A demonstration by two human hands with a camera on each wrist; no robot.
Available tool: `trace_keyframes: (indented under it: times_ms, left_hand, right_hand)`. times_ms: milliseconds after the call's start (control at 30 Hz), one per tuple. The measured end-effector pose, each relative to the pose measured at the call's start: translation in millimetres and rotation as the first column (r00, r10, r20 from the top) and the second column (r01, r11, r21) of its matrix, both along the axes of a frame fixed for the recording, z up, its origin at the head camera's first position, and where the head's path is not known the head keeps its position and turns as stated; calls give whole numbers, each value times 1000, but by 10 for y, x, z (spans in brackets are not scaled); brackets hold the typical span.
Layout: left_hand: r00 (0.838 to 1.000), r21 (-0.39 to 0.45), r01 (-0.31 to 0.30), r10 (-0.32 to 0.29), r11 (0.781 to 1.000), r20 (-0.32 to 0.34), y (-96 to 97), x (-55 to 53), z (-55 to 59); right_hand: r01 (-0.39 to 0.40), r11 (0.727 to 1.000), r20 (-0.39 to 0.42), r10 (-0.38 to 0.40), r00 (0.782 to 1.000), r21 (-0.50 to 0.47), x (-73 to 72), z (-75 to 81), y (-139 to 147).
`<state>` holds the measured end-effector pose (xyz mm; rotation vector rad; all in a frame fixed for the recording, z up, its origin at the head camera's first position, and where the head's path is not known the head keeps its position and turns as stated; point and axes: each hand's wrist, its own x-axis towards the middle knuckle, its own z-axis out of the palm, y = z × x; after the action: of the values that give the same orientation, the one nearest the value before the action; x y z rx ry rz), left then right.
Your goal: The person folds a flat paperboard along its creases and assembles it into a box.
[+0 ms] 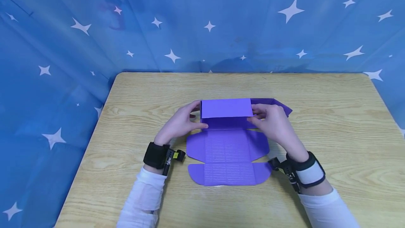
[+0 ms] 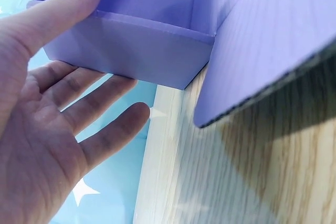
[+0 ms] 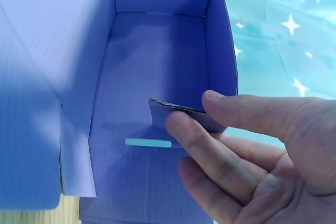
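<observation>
A purple cardboard box (image 1: 226, 108), partly folded, stands on its side with its lid panel (image 1: 225, 147) spread flat toward me. My left hand (image 1: 181, 119) holds its left end, thumb over the rim and fingers behind the folded end wall (image 2: 131, 48). At the right end, my right hand (image 1: 274, 121) pinches a small inward-bent flap (image 3: 159, 115) between thumb and index finger. Beside that flap, the right end panel (image 3: 142, 182) lies folded outward, with a narrow slot near its crease. The left end looks upright and closed.
A wood-grain table (image 1: 142, 90) carries the box. Behind it and along the left hangs a blue cloth (image 1: 190, 38) with white stars. Side flaps (image 1: 259, 145) of the lid stick out left and right, close to the wrist cameras.
</observation>
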<state>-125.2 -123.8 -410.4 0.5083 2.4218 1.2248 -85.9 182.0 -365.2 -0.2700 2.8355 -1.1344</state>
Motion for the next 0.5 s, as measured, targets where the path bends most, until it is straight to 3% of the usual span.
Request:
trace_keyframes:
  times_ms: [267, 500]
  left_hand:
    - [1000, 1, -8, 8, 1000, 12, 0, 5, 14]
    - [1000, 1, -11, 11, 1000, 22, 3, 7, 16]
  right_hand:
    - [-18, 999, 3, 18, 1000, 43, 2, 10, 31]
    - [-56, 987, 67, 46, 997, 149, -27, -18, 97]
